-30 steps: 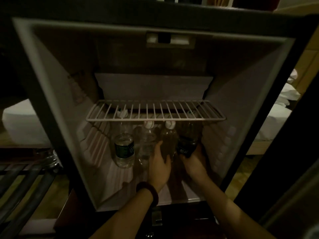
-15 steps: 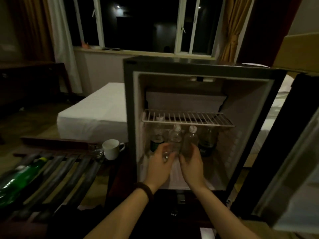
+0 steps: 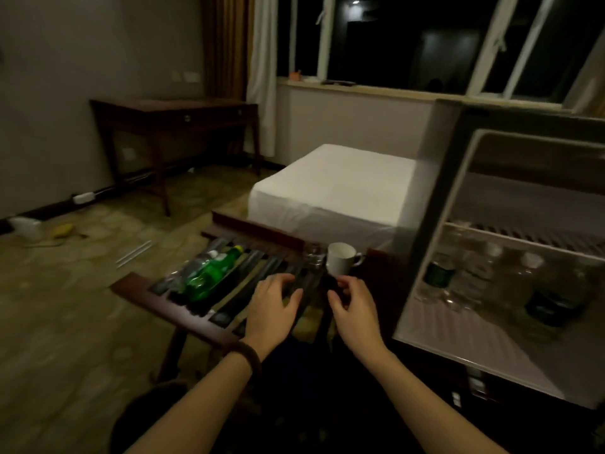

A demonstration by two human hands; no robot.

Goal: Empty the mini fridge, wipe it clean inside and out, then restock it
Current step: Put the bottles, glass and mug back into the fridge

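Left of the open mini fridge (image 3: pixel 458 198): left hand (image 3: pixel 271 306) and right hand (image 3: pixel 355 306), fingers released, empty, above slatted rack (image 3: pixel 229 309) bearing green bottle (image 3: pixel 209 276); white cup (image 3: pixel 340 262) beside.

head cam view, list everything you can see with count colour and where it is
mini fridge: one, grey shell, right, door open
wire shelf: one, white, across the fridge interior
bottles in fridge: several, clear and dark, under the shelf; exact count unclear
slatted rack: one, dark wood, centre left
green bottle: one, lying on the rack
clear bottle: one, lying beside the green bottle, on its far-left side
cup: one, white, at the rack's right end
glass: one, clear, just left of the cup
bed: one, white sheet, behind the rack
desk: one, dark wood, by the left wall
window: dark panes, white frame, top
left hand: fingers relaxed, over the rack, holding nothing
right hand: fingers loosely curled, holding nothing
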